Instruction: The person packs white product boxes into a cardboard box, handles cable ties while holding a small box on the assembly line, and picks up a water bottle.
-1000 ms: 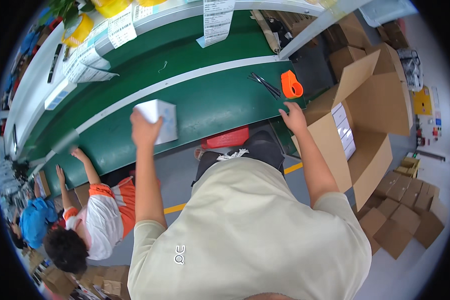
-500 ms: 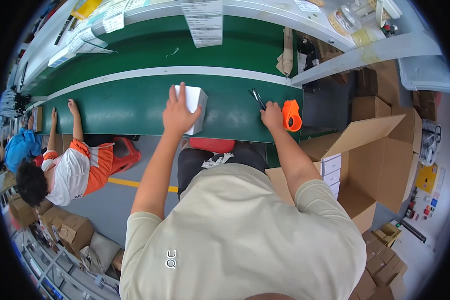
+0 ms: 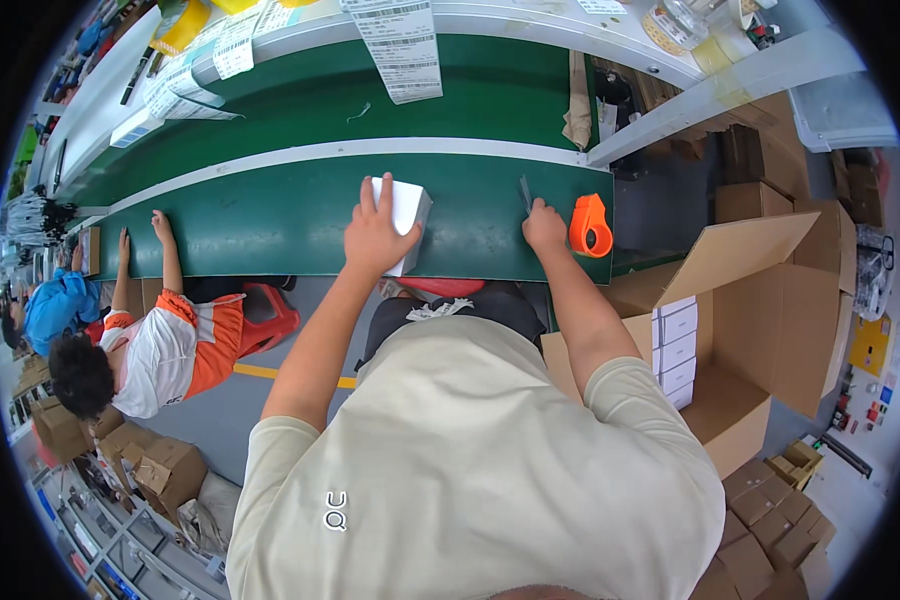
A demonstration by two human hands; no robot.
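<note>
My left hand (image 3: 373, 232) grips a white box (image 3: 410, 210) on the green bench, its fingers over the box's left part and the thumb reaching across. In my right hand (image 3: 544, 226), closed just above the bench, is a slim dark tool (image 3: 526, 194) pointing away from me. The tool's lower end is hidden in the fingers, and its exact kind is unclear. Just right of that hand lies an orange tape dispenser (image 3: 591, 226).
An open cardboard box (image 3: 740, 330) holding stacked white boxes (image 3: 676, 350) stands by my right arm. Label sheets (image 3: 398, 50) hang from the shelf ahead. A metal post (image 3: 710, 110) rises at the right. Another person (image 3: 155, 350) works along the bench at left.
The dark tool has turned more upright in my right hand; its two prongs now look closer together. My left hand stays on the white box. The whole view has shifted slightly.
</note>
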